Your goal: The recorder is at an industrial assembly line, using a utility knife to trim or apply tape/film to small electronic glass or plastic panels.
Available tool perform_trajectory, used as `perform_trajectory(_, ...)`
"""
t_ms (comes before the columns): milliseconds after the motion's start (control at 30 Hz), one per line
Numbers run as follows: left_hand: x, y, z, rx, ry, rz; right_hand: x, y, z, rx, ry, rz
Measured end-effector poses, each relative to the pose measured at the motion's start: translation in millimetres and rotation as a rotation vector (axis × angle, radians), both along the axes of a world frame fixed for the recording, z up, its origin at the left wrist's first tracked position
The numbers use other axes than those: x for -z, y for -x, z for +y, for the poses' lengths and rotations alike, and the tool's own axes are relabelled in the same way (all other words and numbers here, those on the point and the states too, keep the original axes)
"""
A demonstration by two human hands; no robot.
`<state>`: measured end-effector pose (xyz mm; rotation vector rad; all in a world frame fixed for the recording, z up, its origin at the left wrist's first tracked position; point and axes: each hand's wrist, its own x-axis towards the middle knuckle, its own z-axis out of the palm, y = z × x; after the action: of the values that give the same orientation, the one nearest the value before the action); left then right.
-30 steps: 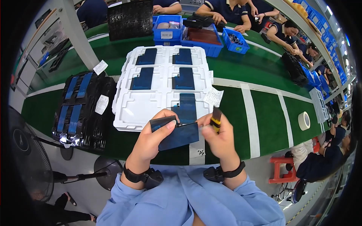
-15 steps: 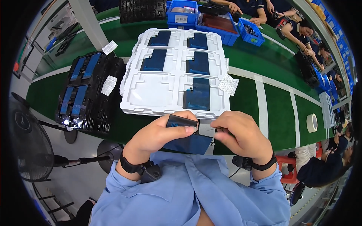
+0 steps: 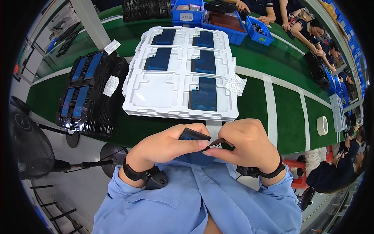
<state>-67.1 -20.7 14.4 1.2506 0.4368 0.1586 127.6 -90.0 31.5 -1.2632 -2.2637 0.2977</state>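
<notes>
My left hand point(image 3: 169, 144) grips a flat dark-blue battery point(image 3: 193, 135) in front of my chest, thumb across its face. Its lower part hangs below my fingers, tilted and partly hidden. My right hand point(image 3: 249, 142) meets it at the right edge, thumb and forefinger pinching a thin dark strip point(image 3: 219, 142) there; whether that strip is part of the battery I cannot tell. Just beyond my hands lies a white moulded tray point(image 3: 181, 113) with similar L-shaped batteries point(image 3: 203, 93) in several recesses. Its near-left recess holds none.
Black trays point(image 3: 102, 95) with blue strips stand on the left of the green table. Blue bins point(image 3: 235, 37) line the far side. A tape roll point(image 3: 322, 126) lies at right. A fan point(image 3: 33, 136) stands at lower left; other people work at the far right.
My right hand has moved left to the battery, and its fingers now pinch the dark strip. The battery has shifted slightly right and tilted, so less of its lower part shows.
</notes>
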Motion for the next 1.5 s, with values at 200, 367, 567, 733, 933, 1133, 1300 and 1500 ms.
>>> perform_trajectory(200, 5, 1, 1, 0.012, 0.031, -0.011, -1, 0, 1, -0.010, -0.005, -0.015)
perform_trajectory(367, 5, 0, 2, 0.007, 0.026, -0.002, 2, -1, 1, -0.007, -0.011, -0.042)
perform_trajectory(567, 10, -1, 2, 0.017, -0.043, -0.042, -2, -2, 1, -0.026, 0.045, -0.136)
perform_trajectory(733, 13, 0, 3, 0.013, -0.003, -0.050, 3, -3, 1, -0.008, -0.097, -0.083)
perform_trajectory(933, 13, -2, 3, 0.015, -0.016, -0.068, 2, -4, 2, -0.022, -0.092, -0.075)
perform_trajectory(1133, 10, -3, 4, -0.003, -0.024, -0.056, 3, -5, 1, -0.005, -0.110, -0.060)
perform_trajectory(1300, 12, -3, 5, 0.023, -0.027, -0.066, 0, -4, 1, -0.018, -0.091, -0.063)
perform_trajectory(1500, 12, -3, 4, 0.035, -0.057, -0.064, -1, -4, 1, -0.019, -0.076, -0.088)
